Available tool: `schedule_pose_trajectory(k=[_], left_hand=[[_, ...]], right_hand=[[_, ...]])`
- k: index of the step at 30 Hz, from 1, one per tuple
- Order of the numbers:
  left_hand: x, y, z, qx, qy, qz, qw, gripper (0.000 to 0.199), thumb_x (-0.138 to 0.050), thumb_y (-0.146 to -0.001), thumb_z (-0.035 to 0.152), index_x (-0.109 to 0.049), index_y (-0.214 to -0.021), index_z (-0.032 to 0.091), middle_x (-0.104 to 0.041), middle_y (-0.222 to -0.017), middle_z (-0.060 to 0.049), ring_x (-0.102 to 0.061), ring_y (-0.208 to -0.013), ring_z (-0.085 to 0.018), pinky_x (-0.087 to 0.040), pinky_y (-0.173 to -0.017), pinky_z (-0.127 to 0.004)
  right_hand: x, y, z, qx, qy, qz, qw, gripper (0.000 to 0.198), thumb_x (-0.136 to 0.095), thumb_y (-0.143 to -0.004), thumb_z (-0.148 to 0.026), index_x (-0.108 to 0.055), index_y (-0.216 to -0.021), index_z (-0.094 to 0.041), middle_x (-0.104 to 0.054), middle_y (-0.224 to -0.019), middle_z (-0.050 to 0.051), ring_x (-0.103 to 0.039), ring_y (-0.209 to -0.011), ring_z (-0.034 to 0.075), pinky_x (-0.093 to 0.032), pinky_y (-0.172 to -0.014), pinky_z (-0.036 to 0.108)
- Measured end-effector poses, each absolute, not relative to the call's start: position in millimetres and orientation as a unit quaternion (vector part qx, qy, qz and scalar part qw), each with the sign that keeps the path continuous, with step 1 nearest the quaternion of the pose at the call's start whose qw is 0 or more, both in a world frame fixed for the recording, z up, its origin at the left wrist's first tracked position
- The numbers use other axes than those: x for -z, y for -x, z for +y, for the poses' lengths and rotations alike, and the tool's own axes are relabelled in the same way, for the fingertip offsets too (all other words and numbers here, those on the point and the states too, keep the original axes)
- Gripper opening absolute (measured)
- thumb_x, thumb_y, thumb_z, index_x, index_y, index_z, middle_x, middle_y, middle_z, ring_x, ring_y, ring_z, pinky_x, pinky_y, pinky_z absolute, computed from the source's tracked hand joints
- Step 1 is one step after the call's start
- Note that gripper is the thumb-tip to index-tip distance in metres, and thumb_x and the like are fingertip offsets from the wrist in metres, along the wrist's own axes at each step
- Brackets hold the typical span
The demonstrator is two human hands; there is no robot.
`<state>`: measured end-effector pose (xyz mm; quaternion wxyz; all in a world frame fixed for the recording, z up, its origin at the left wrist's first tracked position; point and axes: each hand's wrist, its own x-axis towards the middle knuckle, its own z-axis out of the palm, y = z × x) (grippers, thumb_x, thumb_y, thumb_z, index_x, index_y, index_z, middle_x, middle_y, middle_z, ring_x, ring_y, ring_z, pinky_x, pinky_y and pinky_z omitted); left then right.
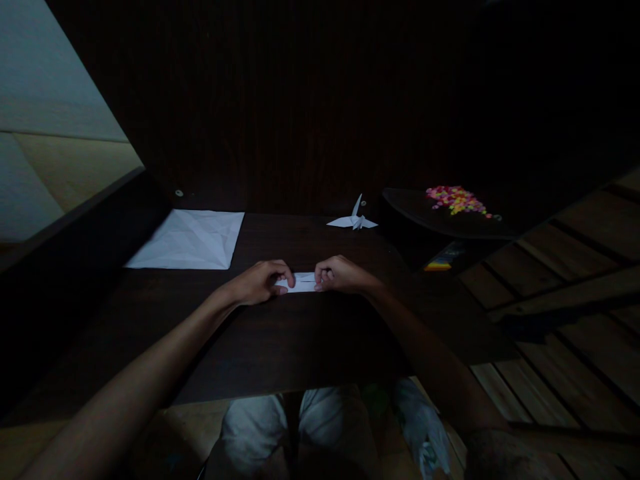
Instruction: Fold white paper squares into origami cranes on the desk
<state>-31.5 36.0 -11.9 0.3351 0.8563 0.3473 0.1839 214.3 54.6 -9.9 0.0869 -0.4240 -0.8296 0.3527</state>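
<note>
A narrow strip of folded white paper [303, 283] lies on the dark wooden desk [280, 340], with a crease line running along it. My left hand [263, 281] grips its left end, thumb below and fingers curled above. At the right end, my right hand [336, 273] is closed with curled fingers on the paper. Both ends of the strip are partly hidden by the fingers. Beyond my right hand stands a white origami crane [355, 221] with its wings spread. A creased white paper sheet [197, 239] lies flat to the left, beyond my left hand.
A curved dark shelf [410, 203] at the right carries a heap of small colourful pieces [457, 200]. Under it sits something with yellow and orange stripes [438, 265]. A tall dark panel [280, 107] closes off the back. A plastic bag [425, 427] is below the desk's front edge.
</note>
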Motion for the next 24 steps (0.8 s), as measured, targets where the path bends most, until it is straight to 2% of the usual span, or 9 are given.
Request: schedule_pose_trajectory(k=[3,6,8,11,15,18,21,24], left_hand=[[9.5,34.3,35.9,-0.169,-0.852,0.355,0.346,0.018,-0.060,-0.073,0.016,-0.066,-0.091,0.016,-0.063,-0.097,-0.007,-0.059,-0.086,-0.019,-0.045,-0.078,-0.029],[6.2,39.0,35.1,-0.156,-0.851,0.351,0.358,0.028,-0.058,-0.072,0.014,-0.066,-0.098,0.018,-0.063,-0.104,-0.007,-0.059,-0.093,-0.020,-0.045,-0.082,-0.030],[2.8,42.4,33.6,-0.147,-0.852,0.346,0.365,0.035,-0.056,-0.070,0.011,-0.065,-0.103,0.019,-0.063,-0.108,-0.006,-0.059,-0.095,-0.019,-0.045,-0.082,-0.029],[-2.0,44.6,30.4,-0.128,-0.850,0.354,0.368,0.045,-0.055,-0.064,0.007,-0.064,-0.106,0.019,-0.063,-0.110,-0.006,-0.060,-0.089,-0.018,-0.045,-0.073,-0.026],[0.0,37.6,26.9,-0.161,-0.862,0.361,0.317,0.029,-0.063,-0.070,0.019,-0.067,-0.098,0.018,-0.065,-0.100,-0.005,-0.060,-0.083,-0.018,-0.045,-0.074,-0.027],[8.1,27.5,24.8,-0.192,-0.874,0.358,0.265,0.022,-0.066,-0.075,0.034,-0.067,-0.090,0.017,-0.064,-0.094,-0.006,-0.059,-0.081,-0.018,-0.044,-0.075,-0.028],[16.2,19.5,22.6,-0.219,-0.876,0.362,0.231,0.020,-0.064,-0.079,0.036,-0.066,-0.087,0.018,-0.060,-0.091,-0.005,-0.057,-0.085,-0.019,-0.044,-0.079,-0.030],[20.8,15.9,20.5,-0.232,-0.867,0.379,0.228,0.018,-0.064,-0.080,0.035,-0.066,-0.086,0.018,-0.055,-0.091,-0.005,-0.056,-0.082,-0.018,-0.045,-0.075,-0.029]], right_hand=[[10.4,-223.3,57.6,-0.394,0.418,-0.814,0.086,0.017,-0.068,-0.072,-0.027,-0.068,-0.080,-0.013,-0.055,-0.061,-0.003,-0.047,-0.050,0.007,-0.034,-0.050,0.019],[8.2,-229.2,57.9,-0.437,0.409,-0.797,0.077,0.020,-0.061,-0.076,-0.026,-0.069,-0.088,-0.012,-0.062,-0.074,0.002,-0.051,-0.050,0.007,-0.037,-0.049,0.019],[5.5,-228.8,56.2,-0.421,0.396,-0.812,0.081,0.019,-0.058,-0.076,-0.021,-0.071,-0.087,-0.012,-0.064,-0.084,0.004,-0.053,-0.054,0.007,-0.038,-0.051,0.019],[1.9,-221.9,51.2,-0.354,0.374,-0.851,0.104,0.016,-0.059,-0.074,-0.014,-0.073,-0.083,-0.013,-0.062,-0.083,0.004,-0.052,-0.062,0.008,-0.038,-0.057,0.019],[1.9,-211.1,45.6,-0.340,0.368,-0.858,0.112,0.016,-0.069,-0.072,-0.024,-0.072,-0.082,-0.013,-0.061,-0.081,0.003,-0.050,-0.063,0.009,-0.040,-0.058,0.020],[5.1,-208.6,45.8,-0.354,0.371,-0.851,0.111,0.017,-0.070,-0.070,-0.023,-0.070,-0.083,-0.013,-0.060,-0.080,0.002,-0.049,-0.062,0.009,-0.040,-0.058,0.020],[7.5,-209.4,48.1,-0.381,0.366,-0.843,0.107,0.014,-0.067,-0.072,-0.023,-0.069,-0.082,-0.013,-0.060,-0.079,0.001,-0.050,-0.063,0.009,-0.041,-0.058,0.020],[8.0,-209.6,49.7,-0.395,0.357,-0.841,0.102,0.012,-0.063,-0.075,-0.023,-0.068,-0.080,-0.013,-0.059,-0.078,0.001,-0.050,-0.063,0.009,-0.040,-0.058,0.020]])
